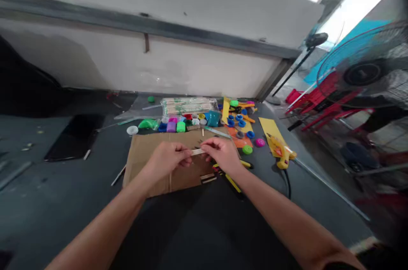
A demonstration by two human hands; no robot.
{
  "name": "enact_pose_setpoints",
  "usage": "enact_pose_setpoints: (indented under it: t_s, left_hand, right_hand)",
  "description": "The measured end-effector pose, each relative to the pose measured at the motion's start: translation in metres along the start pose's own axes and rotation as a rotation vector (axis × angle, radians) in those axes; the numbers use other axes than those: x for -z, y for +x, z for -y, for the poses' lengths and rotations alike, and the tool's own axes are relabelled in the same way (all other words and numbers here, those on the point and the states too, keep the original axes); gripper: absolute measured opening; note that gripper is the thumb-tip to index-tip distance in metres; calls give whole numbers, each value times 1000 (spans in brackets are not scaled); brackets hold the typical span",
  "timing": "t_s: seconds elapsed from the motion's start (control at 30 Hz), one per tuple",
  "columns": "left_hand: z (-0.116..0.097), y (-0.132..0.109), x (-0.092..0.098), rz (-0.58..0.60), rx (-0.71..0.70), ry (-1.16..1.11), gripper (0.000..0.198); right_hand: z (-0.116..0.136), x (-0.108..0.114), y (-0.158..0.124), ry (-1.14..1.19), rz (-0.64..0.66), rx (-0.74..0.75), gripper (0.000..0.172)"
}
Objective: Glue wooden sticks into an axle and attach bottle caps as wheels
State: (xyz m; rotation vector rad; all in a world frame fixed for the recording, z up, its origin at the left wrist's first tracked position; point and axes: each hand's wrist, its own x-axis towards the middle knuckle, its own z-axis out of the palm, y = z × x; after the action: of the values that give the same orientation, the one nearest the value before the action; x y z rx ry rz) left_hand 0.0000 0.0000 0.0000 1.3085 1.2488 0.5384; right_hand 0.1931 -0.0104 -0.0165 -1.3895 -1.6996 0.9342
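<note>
Between my two hands is a short, flat, pale wooden stick (197, 151), held level above a brown cardboard sheet (149, 172). My left hand (170, 157) pinches its left end with thumb and fingers. At the other end my right hand (222, 153) grips it the same way. Beneath my right hand lie yellow-and-black cutters (233, 183), partly covered by the wrist. A few short stick pieces (208, 178) rest at the cardboard's lower right edge.
Behind the cardboard lie a bagged bundle of wooden sticks (189, 105) and several coloured clay tubs (171, 127). A yellow glue gun (283, 157) with a black cord lies right. A black phone (73, 138) is left. A fan (363, 74) stands beyond the table's right edge.
</note>
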Motion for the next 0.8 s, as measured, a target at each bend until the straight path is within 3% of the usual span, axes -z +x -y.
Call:
enact_pose_setpoints:
  t_s: [0.07, 0.13, 0.2, 0.3, 0.37, 0.57, 0.8]
  left_hand:
    - [-2, -1, 2, 8, 11, 13, 18]
    - [-4, -2, 3, 10, 22, 6, 17]
    - [-7, -3, 4, 3, 36, -18, 16]
    - [-9, -4, 3, -12, 49, -88, 15]
    - [-10, -4, 2, -12, 56, -155, 14]
    - [-6, -6, 0, 15, 125, -359, 17]
    - [-6, -4, -4, -68, 106, -365, 13]
  right_hand:
    - [4, 7, -3, -143, -34, 225, 25]
    - [7, 10, -6, -170, -36, 301, 26]
    - [7, 9, -6, -77, 8, 221, 22]
    - [7, 4, -4, 228, 53, -76, 19]
    - [8, 3, -2, 390, 59, -194, 22]
    - [9, 5, -1, 546, 30, -258, 25]
    - [9, 1, -2, 575, 17, -308, 26]
